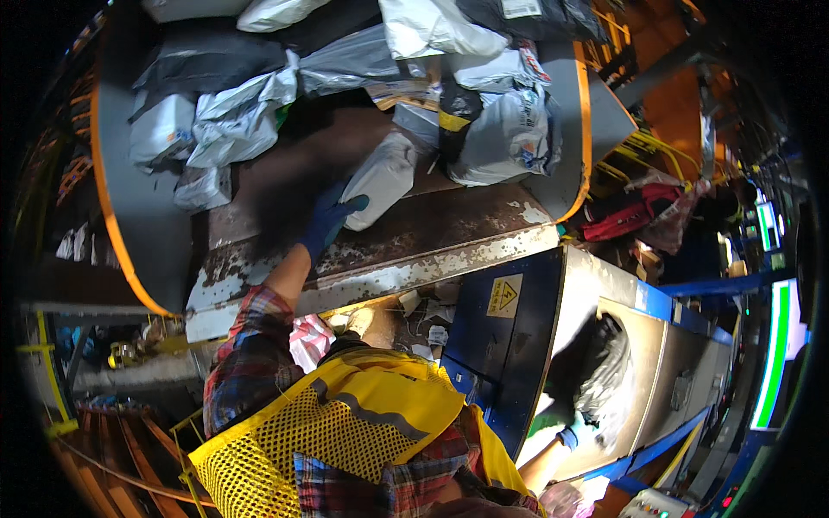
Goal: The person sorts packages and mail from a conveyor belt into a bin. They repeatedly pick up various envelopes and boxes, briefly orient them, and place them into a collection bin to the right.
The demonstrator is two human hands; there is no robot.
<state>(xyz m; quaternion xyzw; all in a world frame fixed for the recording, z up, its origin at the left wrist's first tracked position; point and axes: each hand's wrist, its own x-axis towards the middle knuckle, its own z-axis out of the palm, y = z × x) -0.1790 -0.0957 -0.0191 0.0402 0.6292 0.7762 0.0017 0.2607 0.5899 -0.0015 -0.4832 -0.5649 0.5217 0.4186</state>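
My left hand [329, 217], in a blue glove, grips the near end of a long white parcel [383, 178] with the thumb over its edge. The fingers on its far side are hidden. That parcel lies on the worn, rust-marked bed of a metal chute [427, 241]. Off to the right, my right hand [580, 429], also gloved, holds the near end of a shiny black plastic-wrapped parcel [607, 369]. This parcel rests on a pale conveyor belt [641, 382], and glare blurs where the fingers meet it.
White and grey poly-mailer parcels [236, 120] line the chute's back and sides, including a large bag [502, 139] at right. Orange-edged side walls [584, 129] bound the chute. A blue cabinet [499, 337] with an electrical warning label stands beside the belt. Papers [438, 335] litter the floor between.
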